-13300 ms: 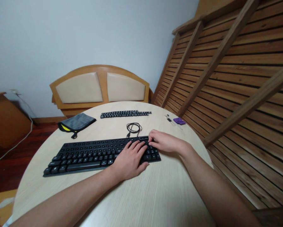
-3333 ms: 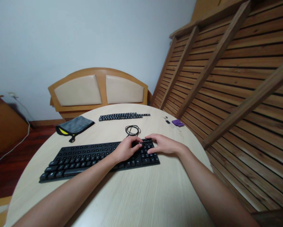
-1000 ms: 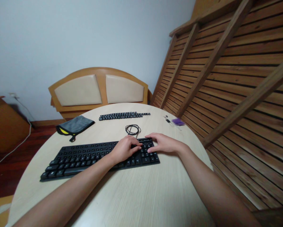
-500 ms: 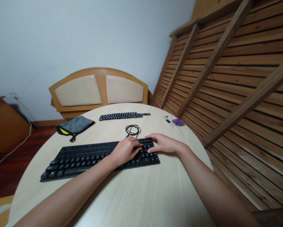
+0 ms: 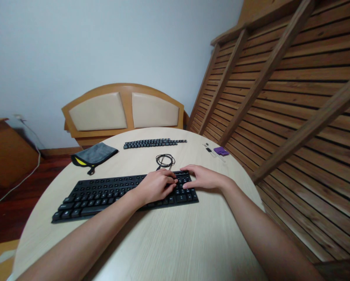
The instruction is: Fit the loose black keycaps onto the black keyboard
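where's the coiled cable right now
In the head view, the coiled cable lies on the table just beyond the right half of the black keyboard, between the left hand and the loose keycaps.

Padded wooden headboard (image 5: 128,111), slatted wooden frame (image 5: 280,101), pale cord (image 5: 39,157) beside brown cabinet (image 5: 9,154)

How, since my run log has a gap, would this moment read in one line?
left hand: curled over keyboard; right hand: spread at keyboard's right end; cable: coiled behind keyboard; loose keys: rows farther back
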Demonstrator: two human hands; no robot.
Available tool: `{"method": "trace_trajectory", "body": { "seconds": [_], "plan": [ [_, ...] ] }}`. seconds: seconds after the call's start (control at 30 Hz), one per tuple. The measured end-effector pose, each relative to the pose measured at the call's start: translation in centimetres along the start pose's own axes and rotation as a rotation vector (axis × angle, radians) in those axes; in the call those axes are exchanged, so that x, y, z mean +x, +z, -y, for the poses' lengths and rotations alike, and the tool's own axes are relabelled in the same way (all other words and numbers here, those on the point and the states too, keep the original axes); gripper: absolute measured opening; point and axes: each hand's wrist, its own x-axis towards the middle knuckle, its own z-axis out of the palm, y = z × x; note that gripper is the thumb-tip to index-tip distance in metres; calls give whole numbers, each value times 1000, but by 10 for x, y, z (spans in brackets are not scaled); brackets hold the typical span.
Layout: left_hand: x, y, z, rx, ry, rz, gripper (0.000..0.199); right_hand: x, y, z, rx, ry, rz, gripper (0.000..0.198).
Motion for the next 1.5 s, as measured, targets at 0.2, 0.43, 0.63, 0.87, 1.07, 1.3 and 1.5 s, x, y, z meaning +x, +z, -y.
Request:
{"method": "trace_trajectory", "body": {
  "seconds": [0.2,0.43,0.63,0.87,1.07,1.3,1.5],
  "plan": [
    [-1,2,6,-65,-19,1,26,0,0,-1,0,8,-11,69],
    [-5,6,10,-102,6,-19,25,0,1,-2,-19,-14,1,69],
    [-5,0,6,-102,30,52,33,-2,-3,-4,6,-3,12,65],
    [-15,-16,12,-21,-62,137,69,-15,-22,-19,56,122,31,71],
    [-32,-24,26,82,-132,284,99,-30,-41,-41,81,250,62,80],
    [-46,-14,29,135,-136,226,90,-38,-64,-61,75,321,61,67],
    [-52,-5,25,165,-130,159,85,21,-66,-70,-286,291,-114,40]
  ]
}}
